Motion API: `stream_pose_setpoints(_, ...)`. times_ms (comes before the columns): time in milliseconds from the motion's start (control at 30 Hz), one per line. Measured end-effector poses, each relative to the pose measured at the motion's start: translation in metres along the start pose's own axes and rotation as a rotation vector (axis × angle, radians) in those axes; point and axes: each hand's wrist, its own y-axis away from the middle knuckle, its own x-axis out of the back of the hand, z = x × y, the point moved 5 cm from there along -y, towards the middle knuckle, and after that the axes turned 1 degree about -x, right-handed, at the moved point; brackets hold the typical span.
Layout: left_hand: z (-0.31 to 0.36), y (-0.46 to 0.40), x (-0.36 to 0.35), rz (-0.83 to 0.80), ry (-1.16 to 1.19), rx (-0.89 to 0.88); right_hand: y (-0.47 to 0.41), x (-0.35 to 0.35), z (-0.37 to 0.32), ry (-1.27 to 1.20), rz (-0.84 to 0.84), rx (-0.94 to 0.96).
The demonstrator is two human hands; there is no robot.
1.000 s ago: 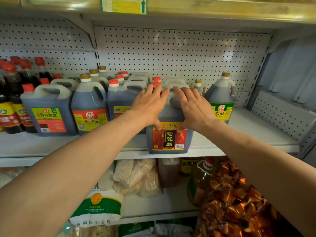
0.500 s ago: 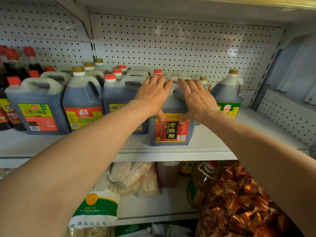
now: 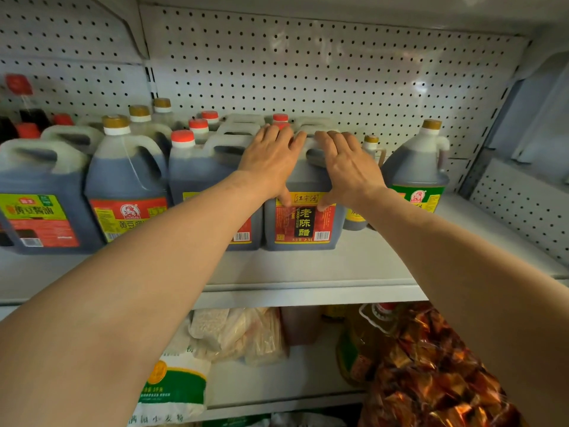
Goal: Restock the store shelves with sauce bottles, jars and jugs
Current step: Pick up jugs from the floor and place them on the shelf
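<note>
A dark vinegar jug (image 3: 303, 223) with a red and yellow label stands on the white shelf (image 3: 308, 272), in line with the other jugs. My left hand (image 3: 271, 161) lies flat on its top left shoulder, thumb down on the label. My right hand (image 3: 348, 167) rests on its top right, fingers spread over the handle. Both palms press against the jug. Its cap is hidden behind my fingers.
Rows of soy sauce jugs (image 3: 126, 186) fill the shelf to the left. A green-labelled jug (image 3: 415, 177) and a small bottle (image 3: 369, 149) stand to the right, with bare shelf beyond. A pegboard wall (image 3: 338, 72) backs it. Below lie noodle bags (image 3: 240, 334) and wrapped snacks (image 3: 431, 371).
Under both hands the vinegar jug has slid back from the shelf's front edge into the row of jugs. The camera has come closer.
</note>
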Motion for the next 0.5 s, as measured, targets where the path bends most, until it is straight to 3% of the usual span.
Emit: stream_pose_setpoints(500,-0.0030,-0.0060,-0.0070,-0.016,0.005,0.023,-0.0061,-0.0054,0.0023,0.040,-0.025,-0.033)
